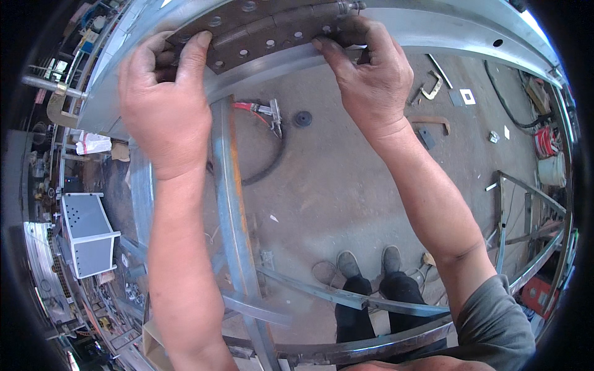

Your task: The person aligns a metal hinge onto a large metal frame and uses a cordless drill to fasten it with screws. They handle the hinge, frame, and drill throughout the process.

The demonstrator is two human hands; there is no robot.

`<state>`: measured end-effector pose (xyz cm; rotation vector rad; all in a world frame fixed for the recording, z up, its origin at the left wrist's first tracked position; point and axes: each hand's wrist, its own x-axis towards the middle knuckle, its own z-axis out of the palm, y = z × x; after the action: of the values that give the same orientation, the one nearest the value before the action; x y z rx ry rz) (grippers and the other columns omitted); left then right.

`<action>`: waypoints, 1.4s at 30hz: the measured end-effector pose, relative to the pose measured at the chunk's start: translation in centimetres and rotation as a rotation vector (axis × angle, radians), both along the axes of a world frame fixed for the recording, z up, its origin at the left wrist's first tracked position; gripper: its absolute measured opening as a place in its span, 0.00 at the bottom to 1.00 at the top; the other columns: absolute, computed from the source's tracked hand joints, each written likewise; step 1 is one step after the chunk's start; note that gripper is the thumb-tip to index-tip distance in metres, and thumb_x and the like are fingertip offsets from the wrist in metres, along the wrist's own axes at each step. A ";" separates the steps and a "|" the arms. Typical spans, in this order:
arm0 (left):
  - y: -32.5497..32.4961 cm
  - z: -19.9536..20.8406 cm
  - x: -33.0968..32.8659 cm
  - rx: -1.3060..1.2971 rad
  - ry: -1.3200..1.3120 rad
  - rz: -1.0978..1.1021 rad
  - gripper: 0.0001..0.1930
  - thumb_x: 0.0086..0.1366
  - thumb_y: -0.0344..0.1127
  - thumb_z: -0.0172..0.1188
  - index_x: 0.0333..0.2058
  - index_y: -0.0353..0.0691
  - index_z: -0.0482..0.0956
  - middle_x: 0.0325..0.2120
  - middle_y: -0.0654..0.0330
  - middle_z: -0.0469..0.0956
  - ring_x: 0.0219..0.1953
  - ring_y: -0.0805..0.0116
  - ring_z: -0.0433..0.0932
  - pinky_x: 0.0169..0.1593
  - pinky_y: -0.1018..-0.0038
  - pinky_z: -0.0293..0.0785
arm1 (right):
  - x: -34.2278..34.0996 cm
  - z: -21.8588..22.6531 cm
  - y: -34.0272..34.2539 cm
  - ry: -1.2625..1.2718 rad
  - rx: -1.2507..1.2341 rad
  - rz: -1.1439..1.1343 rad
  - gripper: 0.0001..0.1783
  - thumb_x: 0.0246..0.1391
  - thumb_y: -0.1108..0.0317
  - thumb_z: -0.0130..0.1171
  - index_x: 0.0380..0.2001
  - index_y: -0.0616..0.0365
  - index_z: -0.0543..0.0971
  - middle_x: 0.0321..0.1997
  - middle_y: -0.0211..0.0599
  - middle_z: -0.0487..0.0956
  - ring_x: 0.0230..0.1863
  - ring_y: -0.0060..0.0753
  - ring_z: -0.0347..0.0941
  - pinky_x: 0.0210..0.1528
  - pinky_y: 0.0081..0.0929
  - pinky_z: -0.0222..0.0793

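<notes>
One long, dark hinge [265, 31], round-holed, apparently steel

No legible text, numbers or signs.

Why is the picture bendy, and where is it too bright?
Head view: the fisheye lens bows edges like the metal beam's side and the rim goes black; head view: glare whitens a patch upper right, while the dark holed plate looks dull.

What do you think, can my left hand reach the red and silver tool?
Probably not: the left hand grips the brown hinge, and the red and silver tool lies well below on the floor.
</notes>
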<state>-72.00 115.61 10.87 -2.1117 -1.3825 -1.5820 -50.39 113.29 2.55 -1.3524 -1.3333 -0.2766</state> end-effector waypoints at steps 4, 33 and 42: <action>0.2 -0.1 0.6 0.012 -0.112 0.058 0.21 0.55 0.46 0.79 0.40 0.39 0.82 0.37 0.60 0.80 0.33 0.67 0.80 0.41 0.70 0.78 | 0.0 0.3 -0.2 -0.001 -0.012 -0.015 0.18 0.53 0.59 0.76 0.43 0.53 0.81 0.37 0.30 0.86 0.38 0.29 0.84 0.42 0.29 0.80; 1.5 0.5 -2.4 0.319 0.679 0.190 0.42 0.57 0.64 0.69 0.69 0.64 0.67 0.65 0.70 0.72 0.67 0.65 0.70 0.67 0.49 0.62 | -1.6 0.6 0.0 -0.002 0.012 0.013 0.17 0.50 0.61 0.76 0.41 0.50 0.82 0.35 0.28 0.86 0.35 0.35 0.81 0.40 0.34 0.76; 2.1 0.4 -2.9 0.431 0.751 0.176 0.36 0.58 0.56 0.74 0.63 0.52 0.75 0.55 0.58 0.81 0.56 0.58 0.80 0.61 0.60 0.73 | -1.1 -0.7 0.4 0.036 0.156 0.127 0.11 0.51 0.73 0.69 0.38 0.54 0.80 0.34 0.36 0.83 0.34 0.44 0.78 0.39 0.39 0.73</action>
<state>-74.90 117.67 11.23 -1.9291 -0.8423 -0.7749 -51.49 113.67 1.88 -1.1334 -1.3331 -0.2630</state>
